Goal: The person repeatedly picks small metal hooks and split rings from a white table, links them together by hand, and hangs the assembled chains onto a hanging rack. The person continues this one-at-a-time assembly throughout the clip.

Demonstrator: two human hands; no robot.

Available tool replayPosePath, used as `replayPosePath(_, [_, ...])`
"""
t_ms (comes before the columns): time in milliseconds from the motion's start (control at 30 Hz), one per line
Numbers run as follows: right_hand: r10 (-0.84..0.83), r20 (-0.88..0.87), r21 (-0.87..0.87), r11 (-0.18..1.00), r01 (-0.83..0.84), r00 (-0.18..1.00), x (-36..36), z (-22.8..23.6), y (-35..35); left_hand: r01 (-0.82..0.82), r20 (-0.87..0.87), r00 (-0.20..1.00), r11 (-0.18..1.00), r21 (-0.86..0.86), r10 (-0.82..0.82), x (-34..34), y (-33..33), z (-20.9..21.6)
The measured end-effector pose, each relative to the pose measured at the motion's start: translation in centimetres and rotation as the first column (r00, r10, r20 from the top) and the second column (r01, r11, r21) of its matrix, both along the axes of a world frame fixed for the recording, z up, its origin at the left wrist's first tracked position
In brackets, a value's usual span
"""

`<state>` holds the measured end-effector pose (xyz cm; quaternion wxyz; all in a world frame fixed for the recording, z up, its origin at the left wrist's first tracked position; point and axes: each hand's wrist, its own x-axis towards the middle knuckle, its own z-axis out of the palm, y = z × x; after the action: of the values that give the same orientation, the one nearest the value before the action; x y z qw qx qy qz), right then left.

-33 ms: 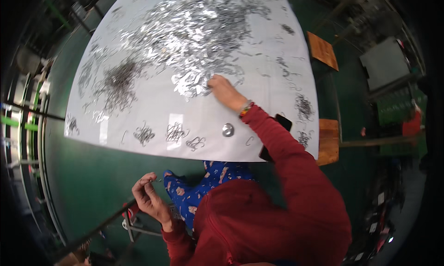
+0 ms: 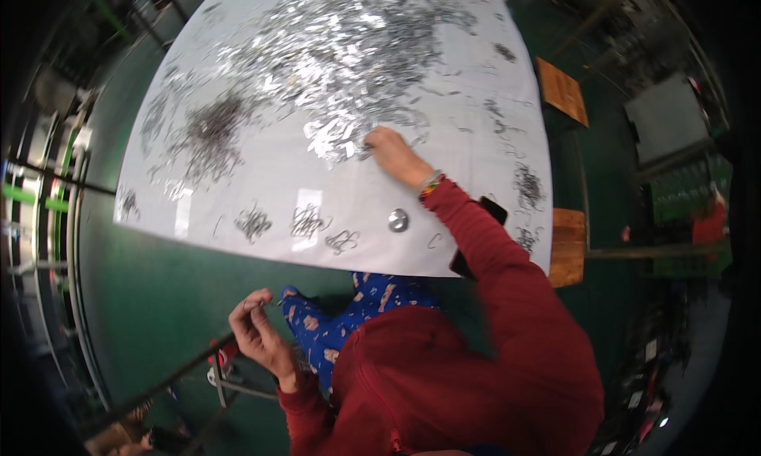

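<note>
My right hand (image 2: 398, 156) reaches over the white table to the near edge of a heap of shiny flat metal pieces (image 2: 333, 60). Its fingers are pinched together; anything between them is hidden. Off the table's near edge, at the lower left, my left hand (image 2: 263, 339) is raised with its fingertips pinched on a small thin metal piece (image 2: 277, 302). Small piles of dark curved metal hooks (image 2: 307, 221) lie along the near edge. A round shiny metal disc (image 2: 398, 221) sits on the table nearer to me than my right hand.
A larger dark pile of thin metal pieces (image 2: 212, 137) spreads on the left of the white table (image 2: 269, 179). A black phone-like object (image 2: 493, 210) lies partly under my right forearm. Wooden stools (image 2: 567, 246) stand along the right side. A metal bar (image 2: 186, 373) crosses at lower left.
The view has shifted slightly, so the table and its piles sit a little farther right. Both hands keep nearly the same pose.
</note>
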<state>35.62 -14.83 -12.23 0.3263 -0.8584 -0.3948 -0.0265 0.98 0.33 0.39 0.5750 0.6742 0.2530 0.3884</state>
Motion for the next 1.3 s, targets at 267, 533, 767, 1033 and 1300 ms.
replayPosePath(267, [-0.213, -0.451, 0.156, 0.937, 0.312, 0.867, 2.1, 6.3, -1.6, -0.008, 0.168, 0.986, 1.000, -0.023, 0.011, -1.2, 0.4, 0.4])
replayPosePath(533, [-0.115, -0.005, 0.012, 0.993, 0.115, 0.993, 2.1, 0.4, -0.5, -0.061, 0.172, 0.983, 0.998, 0.007, 0.059, -1.9, 0.3, 2.1])
replayPosePath(767, [-0.076, -0.037, -0.075, 0.995, 0.073, 0.996, 1.0, 0.3, -1.1, -0.045, 0.203, 0.978, 0.998, 0.036, 0.037, -2.7, 0.4, 1.4])
replayPosePath(1033, [0.113, -0.634, 0.412, 0.887, 0.210, 0.765, -6.3, 9.0, 2.3, -0.015, 0.093, 0.996, 0.984, 0.178, -0.002, -2.7, 0.9, 0.2])
replayPosePath(1300, [0.537, -0.694, 0.589, 0.806, -0.050, 0.479, -21.7, 14.8, 7.9, -0.013, -0.060, 0.998, 0.992, 0.124, 0.021, -2.0, 0.6, -0.4])
